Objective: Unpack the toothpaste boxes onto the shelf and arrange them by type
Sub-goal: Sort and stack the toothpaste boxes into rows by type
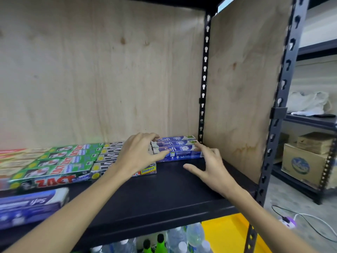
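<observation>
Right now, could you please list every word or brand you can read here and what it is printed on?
"Safi": blue boxes stacked at the shelf's back right.
"ZACT" and "whitening": green boxes on the left.
"Smokers'": yellow-and-black box in the middle.
"Safi", upside down: blue box at the front left.
Smaller print and the cardboard carton's logo: too blurred.

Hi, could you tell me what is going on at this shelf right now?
A person is sorting toothpaste boxes on the black shelf. Both hands are at the blue Safi boxes in the back right corner: the left hand touches their left end, the right hand their right end, fingers spread. Green Zact boxes and black-and-white boxes sit in rows to the left. One more Safi box lies apart at the front left.
</observation>
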### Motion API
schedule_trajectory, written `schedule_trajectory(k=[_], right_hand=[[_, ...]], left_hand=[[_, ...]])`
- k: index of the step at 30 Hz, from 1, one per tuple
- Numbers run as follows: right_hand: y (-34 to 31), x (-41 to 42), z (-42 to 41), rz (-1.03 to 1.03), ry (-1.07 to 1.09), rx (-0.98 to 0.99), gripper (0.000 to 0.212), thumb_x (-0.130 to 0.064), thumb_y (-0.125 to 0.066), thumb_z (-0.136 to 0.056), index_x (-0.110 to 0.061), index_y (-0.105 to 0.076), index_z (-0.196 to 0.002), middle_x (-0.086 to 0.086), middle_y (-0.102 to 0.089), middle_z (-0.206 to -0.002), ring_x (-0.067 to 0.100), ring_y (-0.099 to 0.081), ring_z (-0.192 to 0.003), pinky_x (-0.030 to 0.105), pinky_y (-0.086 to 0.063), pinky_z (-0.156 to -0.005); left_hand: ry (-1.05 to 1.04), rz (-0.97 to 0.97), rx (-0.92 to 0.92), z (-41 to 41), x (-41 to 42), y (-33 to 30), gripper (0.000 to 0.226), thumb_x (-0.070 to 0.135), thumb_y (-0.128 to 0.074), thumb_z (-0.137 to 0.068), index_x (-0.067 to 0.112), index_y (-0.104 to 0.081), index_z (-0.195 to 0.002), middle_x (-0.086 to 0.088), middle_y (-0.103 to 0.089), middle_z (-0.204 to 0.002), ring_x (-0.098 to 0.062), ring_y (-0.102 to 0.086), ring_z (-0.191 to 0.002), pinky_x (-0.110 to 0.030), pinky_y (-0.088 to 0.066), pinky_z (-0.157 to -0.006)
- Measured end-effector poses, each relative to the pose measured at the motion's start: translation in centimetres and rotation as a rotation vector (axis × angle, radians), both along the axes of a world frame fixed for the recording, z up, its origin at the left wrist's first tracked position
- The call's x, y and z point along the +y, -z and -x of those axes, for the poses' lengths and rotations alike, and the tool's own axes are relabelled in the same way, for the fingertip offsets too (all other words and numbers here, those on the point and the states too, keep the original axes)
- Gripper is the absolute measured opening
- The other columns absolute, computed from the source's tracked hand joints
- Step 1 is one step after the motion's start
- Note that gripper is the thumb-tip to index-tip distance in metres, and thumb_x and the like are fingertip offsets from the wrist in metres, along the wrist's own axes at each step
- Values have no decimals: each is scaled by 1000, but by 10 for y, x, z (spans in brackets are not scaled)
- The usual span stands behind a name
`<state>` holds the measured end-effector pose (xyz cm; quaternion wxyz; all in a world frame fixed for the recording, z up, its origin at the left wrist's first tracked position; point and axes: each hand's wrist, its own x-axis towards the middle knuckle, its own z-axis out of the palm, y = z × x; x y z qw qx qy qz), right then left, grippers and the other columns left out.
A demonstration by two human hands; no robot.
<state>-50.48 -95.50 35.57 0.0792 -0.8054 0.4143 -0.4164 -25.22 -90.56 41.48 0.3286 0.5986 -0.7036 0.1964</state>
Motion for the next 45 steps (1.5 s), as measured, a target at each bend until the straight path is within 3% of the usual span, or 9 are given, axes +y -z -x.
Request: schedule_trajectory(k=[5,9,13,18,27,31,36,41,45], right_hand=[[7,39,-16,-151,-54,-43,92,-64,-69,-83,-26,-29,-156,-10,-51,-136,11,-33,-133,40,-37,-115],[11,57,-32,-198,-66,-35,92,-59,-71,-84,-24,-28,-156,-10,-50,-133,13,-35,-134,36,-38,-112],[1,57,-52,-286,-99,25,85,-57,-72,-84,-27,-33,-154,-8,-55,-133,10,-46,-124,28,-40,-102],[-9,43,-103,-311,-151,29,81,-53,-73,-86,-28,-36,-153,-7,-57,-131,10,-56,-109,24,-41,-90],[3,21,-123,-262,-108,-4,70,-41,-74,-89,-26,-42,-149,-3,-63,-116,9,-61,-96,23,-44,-86],[5,24,-122,-268,-105,-24,83,-46,-74,-87,-27,-32,-156,-2,-62,-122,11,-59,-103,24,-44,-89],[4,40,-118,-176,-73,-1,84,-55,-71,-87,-28,-31,-156,2,-49,-148,19,-41,-136,36,-38,-113],[4,74,-128,-40,-155,-46,69,-49,-72,-88,-28,-43,-147,-7,-52,-130,14,-40,-129,35,-38,-112],[9,105,-161,-64,-290,43,65,-54,-71,-87,-33,-46,-143,-11,-53,-124,5,-45,-114,21,-35,-96]], left_hand=[[-75,-55,-58,-38,43,22,67,65,-72,-77,22,-64,-128,4,-68,-126,-21,-59,-117,-36,-42,-98],[-211,-167,35,-74,68,33,87,68,-75,-71,12,-58,-135,-8,-62,-136,-29,-55,-124,-40,-41,-103],[-238,-199,164,-84,76,36,89,66,-77,-71,12,-55,-139,-8,-59,-139,-28,-53,-128,-40,-41,-107],[-242,-166,378,-90,66,51,89,60,-82,-71,11,-54,-139,-9,-59,-136,-27,-51,-126,-40,-42,-107],[-182,-140,478,-103,51,59,87,54,-88,-64,13,-60,-136,-5,-61,-131,-25,-51,-124,-43,-43,-107],[-132,-127,495,-100,56,57,84,51,-88,-67,16,-58,-138,-3,-59,-136,-23,-48,-130,-43,-41,-110],[49,-56,462,-82,82,45,70,45,-85,-75,28,-55,-137,9,-55,-138,-5,-45,-128,-22,-35,-106],[122,10,374,-77,134,45,59,46,-78,-84,36,-53,-137,23,-52,-137,11,-39,-129,-4,-24,-105],[-70,144,266,-129,192,48,52,47,-77,-84,32,-59,-130,19,-57,-130,-3,-46,-126,-24,-31,-107]])
